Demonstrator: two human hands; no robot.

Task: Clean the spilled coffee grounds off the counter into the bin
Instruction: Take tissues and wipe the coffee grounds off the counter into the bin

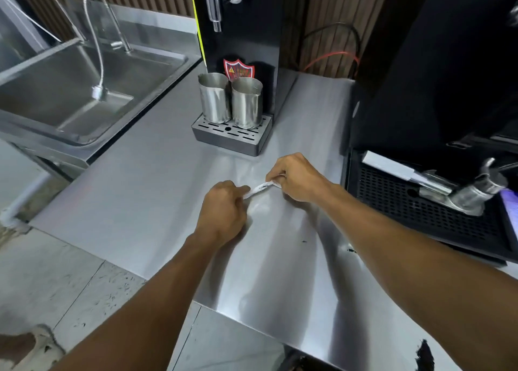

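Note:
A white paper sheet (259,188), bent into a shallow trough with dark coffee grounds lying in it, hangs just above the steel counter (145,202). My left hand (224,213) pinches its left end and my right hand (297,178) pinches its right end. A few dark specks of grounds (304,241) lie on the counter nearer me, with another small smear of grounds (350,250) by the espresso machine's base. No bin is in view.
Two steel pitchers (229,100) stand on a drip tray (232,132) under a black dispenser behind my hands. A black espresso machine (437,174) fills the right side. A steel sink (70,90) with a hose tap lies to the left. Tiled floor shows below the counter edge.

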